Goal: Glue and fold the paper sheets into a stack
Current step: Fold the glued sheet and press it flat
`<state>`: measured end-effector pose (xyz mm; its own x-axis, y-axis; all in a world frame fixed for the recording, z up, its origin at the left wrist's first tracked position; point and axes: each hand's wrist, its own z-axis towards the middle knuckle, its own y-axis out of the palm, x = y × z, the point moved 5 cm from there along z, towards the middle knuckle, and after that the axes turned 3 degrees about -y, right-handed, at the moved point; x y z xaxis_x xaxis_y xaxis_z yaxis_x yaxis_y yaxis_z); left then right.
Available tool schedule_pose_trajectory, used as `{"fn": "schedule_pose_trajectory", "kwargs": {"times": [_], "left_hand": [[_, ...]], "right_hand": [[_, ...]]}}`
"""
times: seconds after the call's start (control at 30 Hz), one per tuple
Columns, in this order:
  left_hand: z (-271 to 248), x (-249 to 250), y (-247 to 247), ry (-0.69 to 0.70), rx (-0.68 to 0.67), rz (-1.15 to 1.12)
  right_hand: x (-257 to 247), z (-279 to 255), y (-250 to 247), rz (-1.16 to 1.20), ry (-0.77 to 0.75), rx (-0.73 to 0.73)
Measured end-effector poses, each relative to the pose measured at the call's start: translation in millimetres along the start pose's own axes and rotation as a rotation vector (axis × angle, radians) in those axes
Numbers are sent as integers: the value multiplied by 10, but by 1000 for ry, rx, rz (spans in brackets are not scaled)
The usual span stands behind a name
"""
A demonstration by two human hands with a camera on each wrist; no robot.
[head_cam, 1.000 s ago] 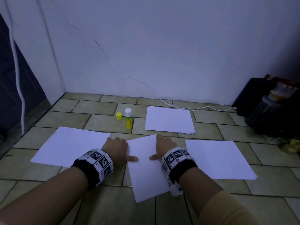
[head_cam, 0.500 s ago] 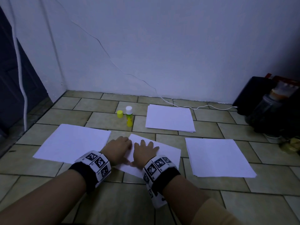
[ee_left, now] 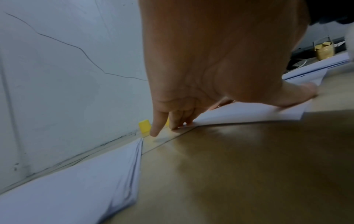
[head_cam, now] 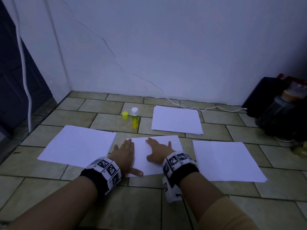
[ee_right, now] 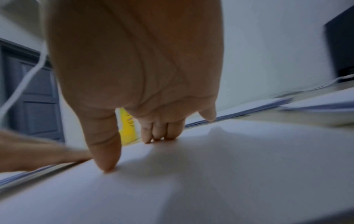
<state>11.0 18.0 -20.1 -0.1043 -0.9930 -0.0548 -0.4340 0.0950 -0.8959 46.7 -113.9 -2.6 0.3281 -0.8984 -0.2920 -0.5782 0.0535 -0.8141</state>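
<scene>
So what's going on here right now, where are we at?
A person kneeling at a tiled floor has both hands flat on the middle paper sheet: the left hand along its left edge, the right hand on top. Three other paper stacks lie around it, left, right and behind. The glue stick stands uncapped behind, its yellow cap beside it.

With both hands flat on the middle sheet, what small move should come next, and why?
Probably reach for the glue stick. The left hand and right hand lie flat on the middle sheet, which sits squarely on the floor. The stick stands uncapped just beyond it, its yellow cap alongside.
</scene>
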Motion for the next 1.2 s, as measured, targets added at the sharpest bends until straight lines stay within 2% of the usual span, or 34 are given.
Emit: {"fn": "schedule_pose_trajectory", "kwargs": {"times": [0.23,0.33,0.4,0.47,0.53,0.6,0.7,0.77,0.87,1.0,1.13,1.2], "left_hand": [[-58,-19,-22,31,11,-49],[-71,-41,-134,23,15,-121],[-46,-43,-278,-14,76,-126],[-51,-6,-423,-83,145,-29],[-59,39,-475,-132,160,84],[-51,102,-447,-111,192,126],[-32,251,-372,98,238,79],[-39,322,-356,172,236,90],[-3,324,-396,140,243,118],[68,240,-371,85,203,34],[128,176,-201,60,30,-45],[122,161,-180,44,-7,-31]], "right_hand": [[733,-194,-194,42,205,18],[749,-210,-212,-43,229,32],[688,-177,-227,-41,243,89],[615,-160,-254,-68,274,181],[507,-167,-254,-129,291,231],[393,-176,-198,-88,282,243],[224,-145,-94,-15,247,264],[154,-113,-57,30,271,295],[45,-36,-10,55,275,277],[-122,109,65,30,153,218],[-181,170,122,18,25,118],[-96,157,115,-17,6,83]]}}
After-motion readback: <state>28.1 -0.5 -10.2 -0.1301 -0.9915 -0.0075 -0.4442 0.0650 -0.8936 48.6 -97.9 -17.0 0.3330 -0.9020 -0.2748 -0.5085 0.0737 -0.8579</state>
